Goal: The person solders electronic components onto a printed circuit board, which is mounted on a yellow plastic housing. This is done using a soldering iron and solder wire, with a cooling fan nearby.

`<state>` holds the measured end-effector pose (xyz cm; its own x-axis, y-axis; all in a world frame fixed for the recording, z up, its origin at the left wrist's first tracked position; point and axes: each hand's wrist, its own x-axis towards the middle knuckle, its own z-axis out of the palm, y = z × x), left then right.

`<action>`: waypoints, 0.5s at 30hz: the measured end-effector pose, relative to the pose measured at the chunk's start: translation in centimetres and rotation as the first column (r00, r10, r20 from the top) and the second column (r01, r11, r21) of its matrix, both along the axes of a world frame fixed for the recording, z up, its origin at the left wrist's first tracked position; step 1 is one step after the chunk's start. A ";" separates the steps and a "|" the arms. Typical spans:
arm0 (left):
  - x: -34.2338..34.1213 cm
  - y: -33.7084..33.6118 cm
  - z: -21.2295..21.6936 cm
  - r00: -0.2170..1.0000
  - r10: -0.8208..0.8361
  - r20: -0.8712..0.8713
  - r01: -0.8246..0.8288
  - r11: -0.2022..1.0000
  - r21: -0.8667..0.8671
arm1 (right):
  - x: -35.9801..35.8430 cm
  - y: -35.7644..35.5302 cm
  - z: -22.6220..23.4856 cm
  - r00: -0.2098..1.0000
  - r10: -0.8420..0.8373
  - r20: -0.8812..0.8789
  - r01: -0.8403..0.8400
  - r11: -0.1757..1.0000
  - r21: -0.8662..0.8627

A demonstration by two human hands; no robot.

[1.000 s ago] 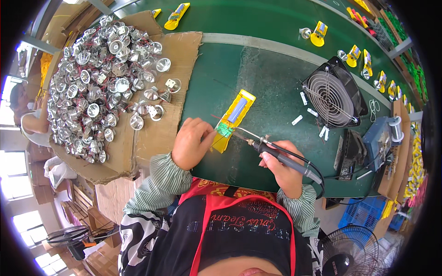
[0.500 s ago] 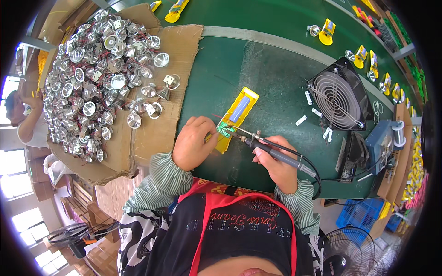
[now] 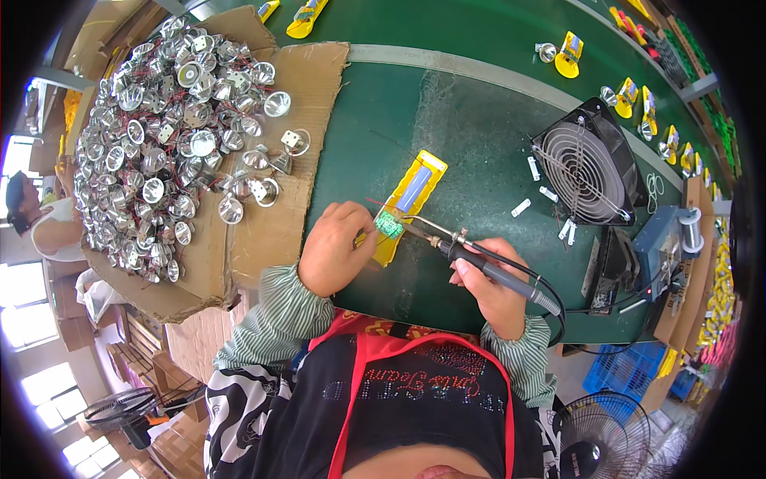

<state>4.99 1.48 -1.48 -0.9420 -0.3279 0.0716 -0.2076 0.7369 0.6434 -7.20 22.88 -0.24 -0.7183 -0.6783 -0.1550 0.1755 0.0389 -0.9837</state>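
Note:
A yellow flashlight housing [image 3: 432,163] lies slanted on the green bench, with a blue-grey cylindrical battery [image 3: 415,188] in its upper part. Below the battery sits a small green circuit board [image 3: 388,224], and thin red wire shows at its left. My left hand [image 3: 337,246] is closed at the board's left edge, fingertips pressed together; what they pinch is hidden. In my right hand [image 3: 496,289] is a soldering iron [image 3: 496,274] with a thin metal feed tube [image 3: 431,226] clamped alongside. Its tip points left, at the board's right edge.
Left, reflector cups [image 3: 203,142] with wires are heaped on cardboard [image 3: 313,104]. A square fan [image 3: 580,172], white connectors [image 3: 521,207] and a blue soldering station [image 3: 661,243] with a solder spool [image 3: 691,231] stand right. More yellow housings [image 3: 569,56] line the far strip. A person [image 3: 52,219] is beyond the heap.
My right hand has drawn the soldering iron a little to the right and down, so more of the circuit board shows. My left hand and the housing have hardly moved. The person at far left has shifted.

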 end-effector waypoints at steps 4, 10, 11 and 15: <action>0.2 -0.1 0.2 1.000 -0.001 0.018 0.001 1.000 -0.015 | 0.1 0.5 0.0 1.000 -0.006 -0.008 0.006 1.000 -0.005; 2.3 -1.5 2.9 0.996 -0.082 -0.032 0.083 0.995 0.054 | 0.3 1.1 0.3 0.999 -0.026 0.024 0.027 0.999 -0.021; 2.9 -2.0 3.3 0.996 -0.084 -0.031 0.086 0.995 0.053 | 0.2 1.2 0.3 1.000 -0.022 0.018 0.022 1.000 -0.011; 4.2 -2.2 3.8 0.979 -0.197 0.056 0.194 0.980 0.048 | 0.4 1.2 0.5 1.000 -0.014 0.014 0.014 1.000 -0.012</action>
<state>9.19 -0.68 2.31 -0.9904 -0.1383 0.0028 -0.1014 0.7394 0.6656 -6.84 24.06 0.29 -0.7257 -0.6698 -0.1573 0.1900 0.0246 -0.9815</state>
